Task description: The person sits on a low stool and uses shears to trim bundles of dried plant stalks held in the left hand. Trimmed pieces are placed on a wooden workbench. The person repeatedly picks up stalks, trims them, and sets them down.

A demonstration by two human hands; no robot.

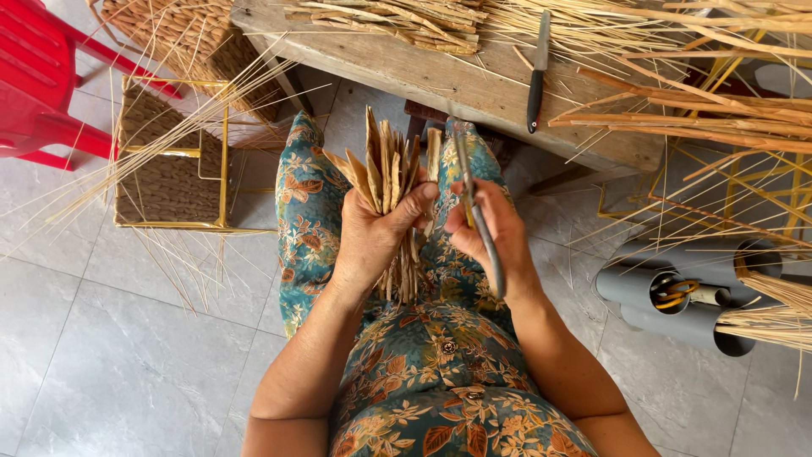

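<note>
Left hand (372, 237) was clenched around one bundle of flat dried fibre strips (391, 182), thumb pressed across its front; the bundle stood upright above the person's lap, its tips fanning out just below the near edge of the wooden desk (440, 80). Right hand (491, 233), just beside it, was closed on one slim metal tool with a grey handle (480, 222), whose point rose next to the strips. On the desk lay one black-handled knife (536, 72), one heap of cut strips (397, 19) and many loose straws, too many to count, some overhanging its right end. To the left, on the tiled floor (93, 338), stood one woven basket with a gold wire frame (172, 156), a second woven piece (190, 38) behind it, and one red plastic chair (38, 80). To the right lay three grey tubes (668, 292), one holding orange-handled scissors (677, 293). Open floor remained only at the lower left and lower right.
</note>
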